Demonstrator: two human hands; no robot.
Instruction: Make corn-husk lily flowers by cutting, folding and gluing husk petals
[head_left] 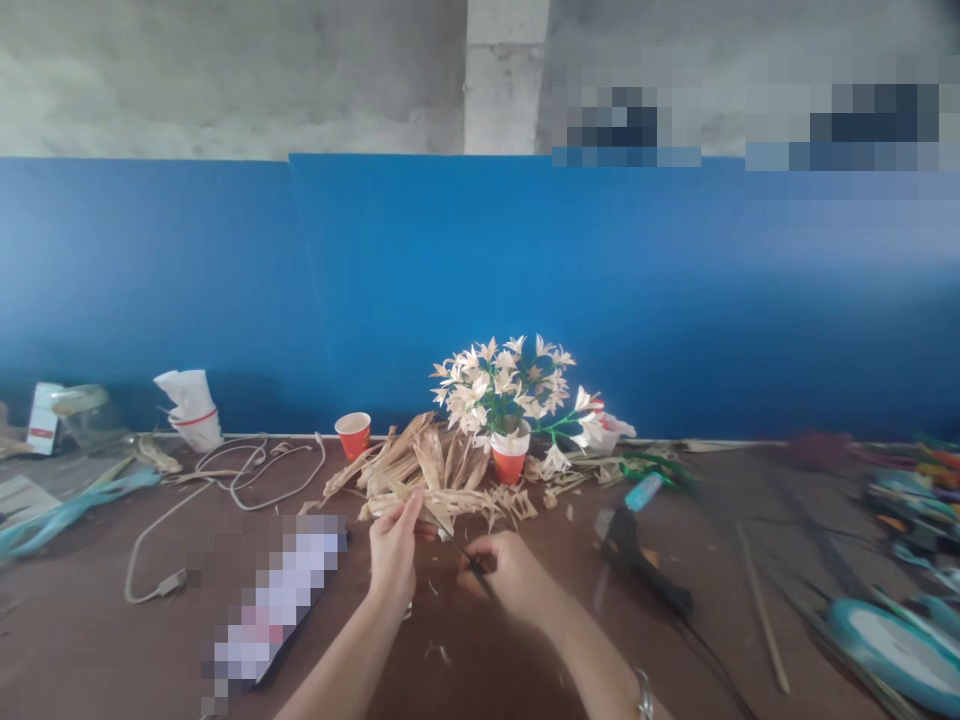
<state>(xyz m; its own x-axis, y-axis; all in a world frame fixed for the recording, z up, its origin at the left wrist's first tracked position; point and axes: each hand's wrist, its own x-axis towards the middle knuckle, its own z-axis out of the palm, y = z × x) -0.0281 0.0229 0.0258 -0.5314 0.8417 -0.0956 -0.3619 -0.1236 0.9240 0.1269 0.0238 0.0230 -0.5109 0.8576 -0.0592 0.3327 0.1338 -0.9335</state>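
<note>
Pinched between the thumb and fingers of my left hand (392, 545) is a pale strip of dried husk (430, 508). My right hand (510, 575) grips a pair of dark-handled scissors (475, 566), whose blades point up and left at the strip. Whether the blades touch it is hard to make out. Just beyond both hands lies a pile of dry husks (427, 455). Behind it, a red and white paper cup (509, 465) holds a bunch of cream flowers (499, 385) on green stems.
A second red paper cup (352, 436) stands left of the husks, near a white cable (247, 490). On the right lie a black glue gun (637, 565), a thin stick (763, 610) and a teal ribbon roll (892, 645). A blue partition (420, 270) borders the table's back.
</note>
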